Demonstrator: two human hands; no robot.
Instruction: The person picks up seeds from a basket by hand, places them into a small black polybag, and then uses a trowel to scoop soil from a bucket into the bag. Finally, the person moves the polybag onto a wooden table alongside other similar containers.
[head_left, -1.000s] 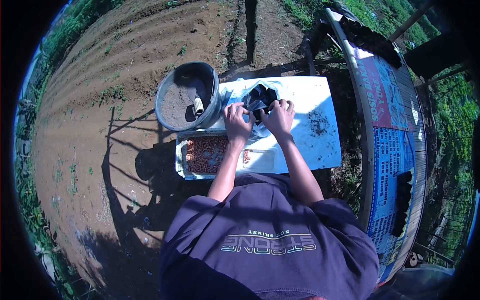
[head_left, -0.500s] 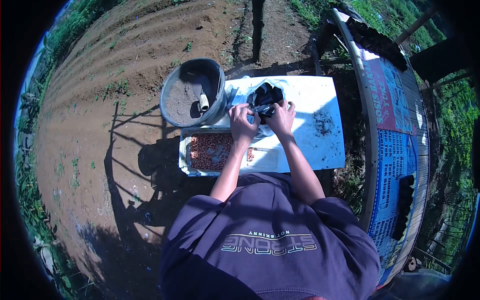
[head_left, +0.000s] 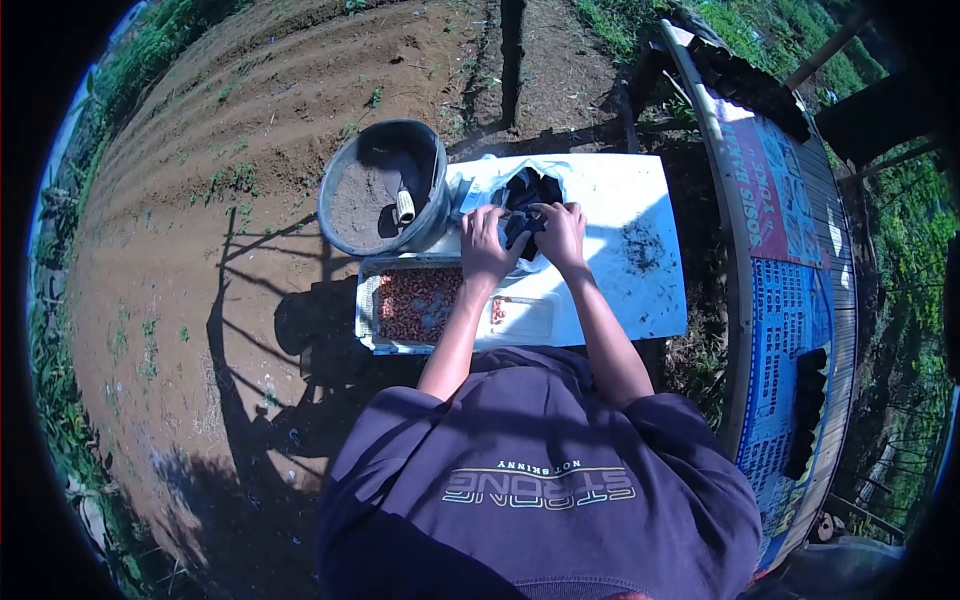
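My left hand (head_left: pixel 487 247) and my right hand (head_left: pixel 563 238) come together over a white table, fingers closed on a small black plastic bag (head_left: pixel 523 228) between them. Just beyond lies a clear plastic bag (head_left: pixel 558 170) with more black plastic bags (head_left: pixel 533 186) in its mouth. Nearest my left forearm is a pale basket (head_left: pixel 366 312) of reddish-brown seeds or nuts (head_left: pixel 412 300). A small white tray (head_left: pixel 530 320) sits between my forearms, with a few of the same pieces (head_left: pixel 499 312) at its left end.
A large dark bucket (head_left: pixel 330 215) of soil (head_left: pixel 360 205) stands at the table's left, a tool with a pale handle (head_left: pixel 404 208) inside. Dark crumbs (head_left: pixel 648 246) are scattered on the table (head_left: pixel 610 290). To the right rises a wooden structure with a printed banner (head_left: pixel 780 330).
The black plastic bag between my hands has turned and bunched slightly as my fingers shift on it. The containers stay where they were.
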